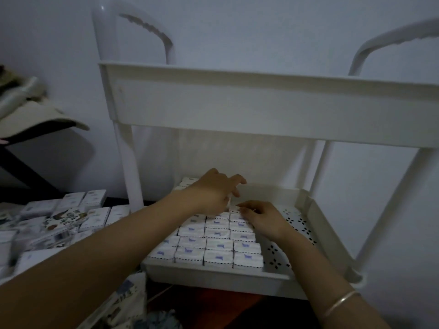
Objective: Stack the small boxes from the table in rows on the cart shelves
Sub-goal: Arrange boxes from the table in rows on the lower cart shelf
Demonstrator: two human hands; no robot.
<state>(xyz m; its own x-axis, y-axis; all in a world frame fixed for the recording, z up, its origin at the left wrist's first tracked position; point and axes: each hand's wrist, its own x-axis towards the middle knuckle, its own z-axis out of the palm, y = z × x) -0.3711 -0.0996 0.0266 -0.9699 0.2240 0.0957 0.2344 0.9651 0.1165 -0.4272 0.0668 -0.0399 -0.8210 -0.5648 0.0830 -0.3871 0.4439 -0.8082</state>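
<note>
Small white boxes with blue marks (217, 244) fill the left and middle of the white cart's lower shelf (213, 273) in tidy rows. At the far end of the right-hand column, a small box (234, 208) sits between both hands. My left hand (213, 191) hovers over the far rows and pinches that box's edge with its lower fingers, index finger stretched out. My right hand (261, 218) curls its fingers over the same box from the right. More small boxes (93, 211) lie loose on the table (35, 260) at the left.
The cart's upper shelf (261, 103) hangs just above my hands, with posts at left (129, 176) and right (389, 205). The lower shelf's right strip shows perforated floor (299, 224). A cap (35, 119) lies at far left. Printed bags (128, 302) sit below the table.
</note>
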